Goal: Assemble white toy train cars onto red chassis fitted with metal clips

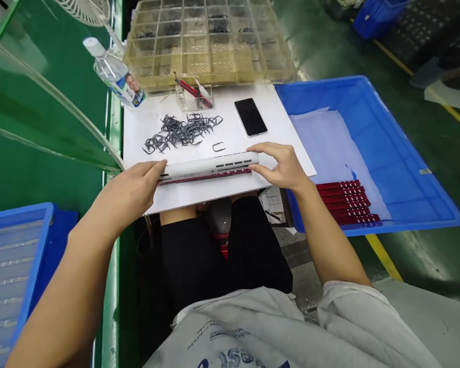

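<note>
White plastic bar [209,166] held across the board's [199,198] near edge, left hand [132,191] curled over one end, right hand [279,166] spread on the other, red strip [205,180] beneath; more red strips [347,202] lie in the blue bin [322,84], bent metal clips [182,133] heaped on the board.

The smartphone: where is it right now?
In the head view, the black smartphone lies on the white board, right of the pile of dark metal clips and just below the compartmented plastic tray.

The bar [209,166] is smooth matt plastic, the clips [182,133] dull dark metal, the phone [250,117] glossy glass.
</note>
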Available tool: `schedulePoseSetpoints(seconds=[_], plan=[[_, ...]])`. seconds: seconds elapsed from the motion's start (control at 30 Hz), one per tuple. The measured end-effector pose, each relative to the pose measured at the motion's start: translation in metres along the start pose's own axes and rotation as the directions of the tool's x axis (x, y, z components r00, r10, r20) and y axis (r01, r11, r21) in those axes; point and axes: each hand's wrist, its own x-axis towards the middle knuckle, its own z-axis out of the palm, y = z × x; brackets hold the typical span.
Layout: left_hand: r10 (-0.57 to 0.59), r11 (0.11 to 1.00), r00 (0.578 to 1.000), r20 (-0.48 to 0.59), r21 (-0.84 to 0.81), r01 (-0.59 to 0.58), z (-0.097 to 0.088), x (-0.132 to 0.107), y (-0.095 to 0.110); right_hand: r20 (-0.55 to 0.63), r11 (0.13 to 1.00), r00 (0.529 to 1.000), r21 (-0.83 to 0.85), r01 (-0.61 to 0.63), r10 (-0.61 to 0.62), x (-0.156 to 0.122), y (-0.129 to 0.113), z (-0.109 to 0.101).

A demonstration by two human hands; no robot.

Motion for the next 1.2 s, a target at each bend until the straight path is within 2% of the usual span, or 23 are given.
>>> schedulePoseSetpoints(seconds=[0.1, 0.2, 0.43, 0.67, 0.77, 0.9, 1.07, 1.13, 1.2], plan=[[-0.012, 0.990, 0.999, 0.045, 0.138, 0.006, 0.002, 0.008, 0.005, 0.031, 1.000, 0.999, -0.002, -0.010, 0.010, 0.001, 0.014, 0.010], [-0.032, 0.978, 0.996, 0.078, 0.206, 0.015, 0.002, 0.013, 0.008, 0.050, 1.000, 0.999, 0.010, -0.021, 0.021, 0.001, 0.024, 0.017], [-0.020, 0.974, 0.996, 0.090, 0.228, -0.001, 0.003, 0.012, 0.012, 0.093, 0.999, 0.995, 0.029, -0.024, 0.022, 0.002, 0.030, 0.013], [-0.016, 0.973, 0.997, 0.075, 0.230, -0.002, 0.015, 0.012, 0.012, 0.155, 0.998, 0.986, 0.005, -0.056, 0.055, 0.000, 0.040, 0.018], [-0.015, 0.973, 0.995, 0.101, 0.229, -0.009, 0.018, 0.013, 0.012, 0.186, 0.998, 0.980, 0.002, -0.069, 0.067, 0.000, 0.047, 0.018], [-0.022, 0.978, 0.990, 0.142, 0.210, -0.008, 0.024, 0.012, 0.013, 0.222, 0.999, 0.974, -0.032, -0.044, 0.050, 0.001, 0.054, 0.016], [-0.050, 0.994, 0.994, 0.098, 0.106, 0.039, 0.034, 0.012, 0.014, 0.243, 0.997, 0.968, -0.063, -0.042, 0.056, 0.003, 0.058, 0.021], [-0.062, 0.997, 0.993, 0.105, 0.043, 0.058, 0.035, 0.011, 0.013, 0.235, 0.995, 0.968, -0.057, -0.076, 0.087, 0.002, 0.053, 0.022], [-0.057, 0.995, 0.992, 0.116, -0.075, 0.066, 0.035, 0.005, 0.013, 0.207, 0.987, 0.966, 0.004, -0.162, 0.158, -0.004, 0.041, 0.017]])
